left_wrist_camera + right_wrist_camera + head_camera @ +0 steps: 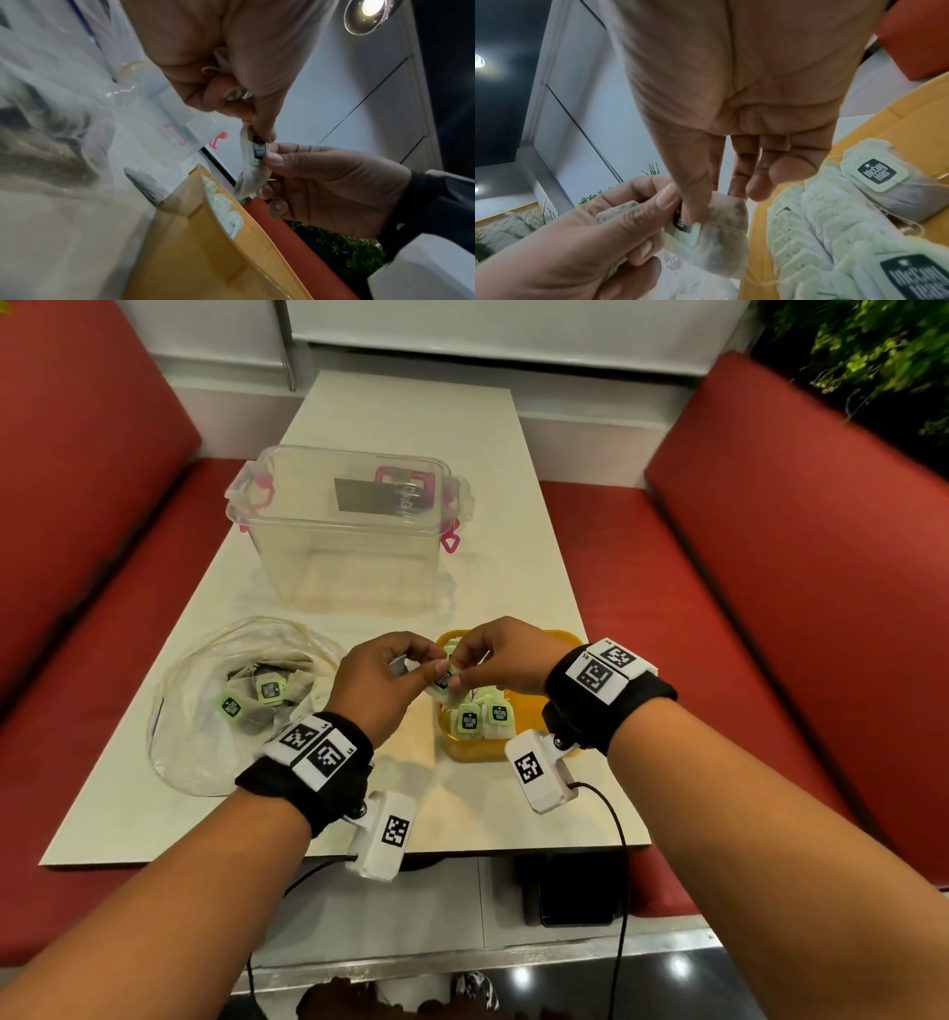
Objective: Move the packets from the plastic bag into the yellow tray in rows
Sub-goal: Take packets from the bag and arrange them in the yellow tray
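Both hands meet above the left edge of the yellow tray (557,642), pinching one tea bag packet (444,684) with a green tag. My left hand (430,671) holds it by thumb and forefinger, and a second packet (614,211) sits tucked in its curled fingers. My right hand (462,674) pinches the tag of the same packet (721,233) between thumb and forefinger. Several packets (808,223) stand in rows in the tray (885,125). The clear plastic bag (205,742) lies to the left with more packets (269,689) inside.
A clear lidded storage box (349,526) with pink latches stands behind the bag and tray. The white table (462,814) has red bench seats (770,608) on both sides. Cables hang from the wrist cameras over the table's near edge.
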The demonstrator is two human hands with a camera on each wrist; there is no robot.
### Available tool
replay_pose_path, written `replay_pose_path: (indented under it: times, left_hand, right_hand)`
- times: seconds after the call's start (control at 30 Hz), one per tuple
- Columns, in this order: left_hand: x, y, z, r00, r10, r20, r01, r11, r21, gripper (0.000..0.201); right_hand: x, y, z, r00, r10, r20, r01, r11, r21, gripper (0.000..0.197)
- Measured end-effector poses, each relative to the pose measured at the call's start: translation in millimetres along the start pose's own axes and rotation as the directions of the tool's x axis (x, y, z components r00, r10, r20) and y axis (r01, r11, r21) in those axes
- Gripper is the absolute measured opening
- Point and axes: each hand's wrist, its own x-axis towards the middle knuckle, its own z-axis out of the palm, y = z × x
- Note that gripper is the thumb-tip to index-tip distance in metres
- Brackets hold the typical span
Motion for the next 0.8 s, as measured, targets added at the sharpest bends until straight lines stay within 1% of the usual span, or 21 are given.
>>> replay_pose_path:
  times: [0.03,0.1,0.17,0.23,0.3,0.37,0.43,0.53,0.6,0.7,0.8]
  left_hand:
    - [0,1,1,1.000,-0.002,0.002,0.002,1.000,-0.009,0.008]
    - [0,2,3,1.000,-0.013,-0.008,0.012,0.999,-0.053,0.013]
    - [-1,1,4,0.999,-0.030,-0.017,0.029,0.997,-0.072,0.018]
    - [-1,-1,6,0.999,-0.043,-0.006,0.043,0.997,-0.062,0.010]
    - [-1,-3,8,0.999,-0.045,0.013,0.046,0.999,-0.024,0.010]
    - [0,-5,10,0.998,-0.051,0.046,0.051,0.999,0.008,0.013]
    - [2,-5,14,0.996,-0.043,0.079,0.040,0.998,0.037,0.017]
    - [2,-3,19,0.995,-0.054,0.083,0.053,0.998,0.021,0.014]
    - [2,-2,22,0.991,-0.086,0.099,0.088,0.996,-0.013,0.014]
    - [1,-6,28,0.983,-0.111,0.145,0.111,0.994,0.007,0.013]
    - [3,-10,32,0.978,-0.145,0.153,0.150,0.988,-0.020,0.014]
  right_hand:
    - [-1,0,-1,1.000,0.001,-0.010,-0.001,1.000,0.015,0.021]
    - [-3,1,-2,0.999,0.007,-0.034,-0.003,0.995,0.099,0.012]
    - [-4,3,-3,0.999,0.010,-0.050,0.001,0.979,0.205,0.011]
    - [-6,5,-4,0.998,0.020,-0.055,-0.005,0.964,0.265,0.014]
    - [-9,6,-4,0.997,0.023,-0.071,-0.004,0.968,0.251,0.020]
    - [-10,6,-5,0.993,-0.007,-0.118,0.029,0.983,0.184,0.027]
    - [-12,5,-6,0.987,-0.055,-0.153,0.077,0.986,0.145,0.021]
    - [-13,6,-9,0.985,-0.066,-0.157,0.096,0.977,0.192,0.009]
    - [-13,9,-11,0.988,-0.059,-0.145,0.094,0.965,0.243,0.008]
    - [-10,15,-15,0.989,-0.044,-0.142,0.084,0.953,0.292,0.005]
    - [-9,18,-19,0.987,-0.035,-0.159,0.080,0.955,0.285,0.009]
